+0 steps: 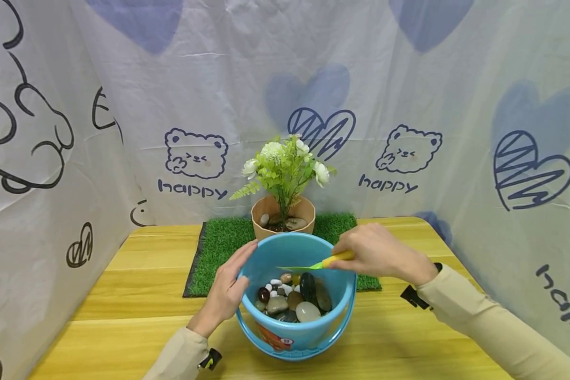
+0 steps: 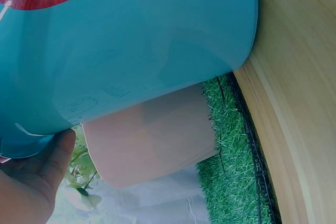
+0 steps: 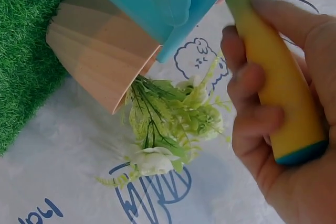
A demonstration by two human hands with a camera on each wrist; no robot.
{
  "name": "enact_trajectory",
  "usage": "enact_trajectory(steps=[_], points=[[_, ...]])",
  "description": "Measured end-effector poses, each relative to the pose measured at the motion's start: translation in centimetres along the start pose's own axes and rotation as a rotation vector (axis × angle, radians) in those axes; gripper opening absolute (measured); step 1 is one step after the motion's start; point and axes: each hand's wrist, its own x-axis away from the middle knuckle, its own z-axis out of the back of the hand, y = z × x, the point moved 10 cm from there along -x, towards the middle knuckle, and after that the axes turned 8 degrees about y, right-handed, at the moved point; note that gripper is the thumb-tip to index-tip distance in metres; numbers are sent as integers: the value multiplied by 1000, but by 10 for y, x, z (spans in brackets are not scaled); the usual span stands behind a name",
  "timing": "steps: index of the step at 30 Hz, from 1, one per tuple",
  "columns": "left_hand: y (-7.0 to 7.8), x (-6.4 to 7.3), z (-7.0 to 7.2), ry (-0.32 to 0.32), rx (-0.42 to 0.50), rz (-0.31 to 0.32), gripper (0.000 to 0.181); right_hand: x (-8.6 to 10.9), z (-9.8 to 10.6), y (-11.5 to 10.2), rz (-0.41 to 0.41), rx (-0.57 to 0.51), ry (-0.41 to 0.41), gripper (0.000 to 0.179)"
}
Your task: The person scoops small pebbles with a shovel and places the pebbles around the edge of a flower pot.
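A light blue bucket (image 1: 292, 248) stands on the table, with dark, brown and white stones (image 1: 307, 312) at its bottom. My left hand (image 1: 224, 293) holds the bucket's left rim, and its fingers reach along the outside wall in the left wrist view. In my right hand (image 1: 377, 254) is a small garden trowel; the fingers curl round its yellow handle (image 3: 281, 82). The trowel's green blade (image 1: 304, 267) points left over the bucket's opening, above the stones. Its tip is out of frame in the right wrist view.
Behind the bucket, a tan flowerpot (image 1: 285, 232) holds white flowers (image 1: 272, 151) with green leaves and a few stones. The pot stands on a green turf mat (image 1: 225, 237) on the wooden table (image 1: 138, 285). A printed white cloth (image 1: 247, 79) hangs around the back and sides.
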Motion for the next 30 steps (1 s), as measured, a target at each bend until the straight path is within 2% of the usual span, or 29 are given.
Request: enact_trajectory(steps=[5,15,23,30], points=[[0,0,-1,-7,1,-1,66,2,-7,-10,96,-53,-60,14],[1,0,1,2,12,14,66,2,-14,-25,220,-37,-146,14],[0,1,1,2,7,20,67,1,-31,-25,192,-19,-258,13],[0,0,0,0,7,19,68,-4,-41,-26,156,32,-247,15]])
